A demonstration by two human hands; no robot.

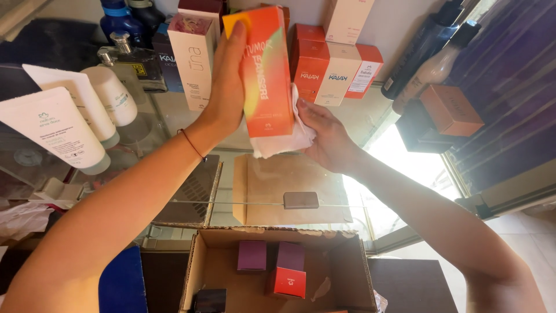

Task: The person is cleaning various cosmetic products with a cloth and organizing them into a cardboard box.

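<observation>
My left hand [227,87] grips a tall orange box [265,72] with a yellow corner, holding it upright above a glass shelf [174,113]. My right hand [325,134] presses a white cloth [285,139] against the box's lower right side. A thin cord bracelet circles my left wrist. Both forearms reach up from the bottom corners of the view.
Red and white boxes [333,69] stand behind the orange one, with a white box [194,58] to the left. White tubes [55,127] lie at the left. Dark bottles [425,52] lean at the right. An open cardboard box [347,272] below holds purple and red boxes.
</observation>
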